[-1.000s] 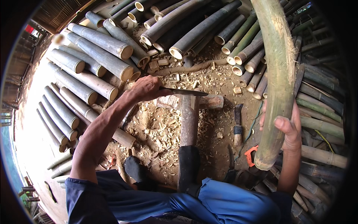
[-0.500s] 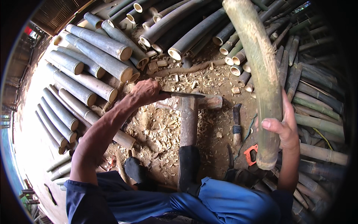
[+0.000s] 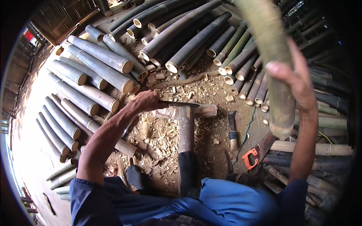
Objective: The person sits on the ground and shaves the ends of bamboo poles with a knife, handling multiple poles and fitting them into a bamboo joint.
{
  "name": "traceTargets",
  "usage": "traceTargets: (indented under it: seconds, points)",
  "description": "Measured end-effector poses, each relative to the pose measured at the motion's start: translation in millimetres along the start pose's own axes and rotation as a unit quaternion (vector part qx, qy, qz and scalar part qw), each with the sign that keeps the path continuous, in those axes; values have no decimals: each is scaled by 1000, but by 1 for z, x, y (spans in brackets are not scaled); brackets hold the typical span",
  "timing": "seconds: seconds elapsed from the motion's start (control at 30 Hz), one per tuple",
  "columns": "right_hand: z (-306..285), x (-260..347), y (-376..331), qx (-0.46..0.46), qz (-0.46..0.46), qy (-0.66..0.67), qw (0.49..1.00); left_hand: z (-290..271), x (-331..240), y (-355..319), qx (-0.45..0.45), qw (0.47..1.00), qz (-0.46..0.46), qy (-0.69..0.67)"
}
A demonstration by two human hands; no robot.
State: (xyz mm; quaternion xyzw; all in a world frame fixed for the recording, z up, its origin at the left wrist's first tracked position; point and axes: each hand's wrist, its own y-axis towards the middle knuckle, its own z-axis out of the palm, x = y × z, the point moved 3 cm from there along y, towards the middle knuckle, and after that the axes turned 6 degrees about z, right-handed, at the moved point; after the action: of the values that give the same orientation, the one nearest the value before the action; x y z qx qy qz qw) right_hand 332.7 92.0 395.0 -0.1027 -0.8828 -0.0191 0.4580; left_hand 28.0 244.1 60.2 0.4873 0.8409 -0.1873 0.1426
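Note:
My left hand (image 3: 146, 101) is closed round the handle of a knife. The dark knife blade (image 3: 180, 104) points right, across the end of a wooden beam (image 3: 186, 132) and a short log (image 3: 206, 110) on the ground. At the upper right, my right hand (image 3: 299, 77) grips a thick bamboo section (image 3: 277, 49), fingers behind and thumb in front. This greenish bamboo is raised and tilted, its upper end cut off by the picture edge and blurred by motion.
Cut bamboo poles (image 3: 100, 60) lie in rows at left and far side, with more bamboo (image 3: 309, 148) at right. Wood chips (image 3: 162, 139) cover the ground. A wooden-handled curved knife (image 3: 232, 130) and orange-handled saw (image 3: 250, 157) lie right of the beam. Black-covered feet (image 3: 188, 169) are near.
My right hand has lifted the bamboo section upward and slightly right, uncovering more of the saw. My left hand still holds the knife in nearly the same place.

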Motion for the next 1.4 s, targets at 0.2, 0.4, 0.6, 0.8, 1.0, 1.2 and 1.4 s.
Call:
traceTargets:
  seconds: [0.2, 0.4, 0.6, 0.8, 1.0, 1.2, 1.4]
  points:
    - [119, -134, -47, -169, -82, 104, 977, 2, -12, 25, 16, 999, 31, -16]
    - [59, -70, -18, 206, 255, 103, 939, 4, 5, 24, 110, 990, -34, -83]
    - [17, -21, -20, -250, -139, 83, 955, -2, -6, 22, 132, 988, -57, -63]
    - [135, -176, -70, 175, 319, 164, 917, 4, -7, 38, 145, 986, -37, -78]
    - [11, -12, -39, -16, 52, 156, 986, -2, 0, 18, 179, 979, -73, -68]
    - [124, -136, -69, -258, -112, 135, 950, 6, -3, 33, 169, 981, -26, -96]
    - [171, -189, -90, 214, 328, 171, 904, 18, 21, 22, 216, 967, -101, -88]
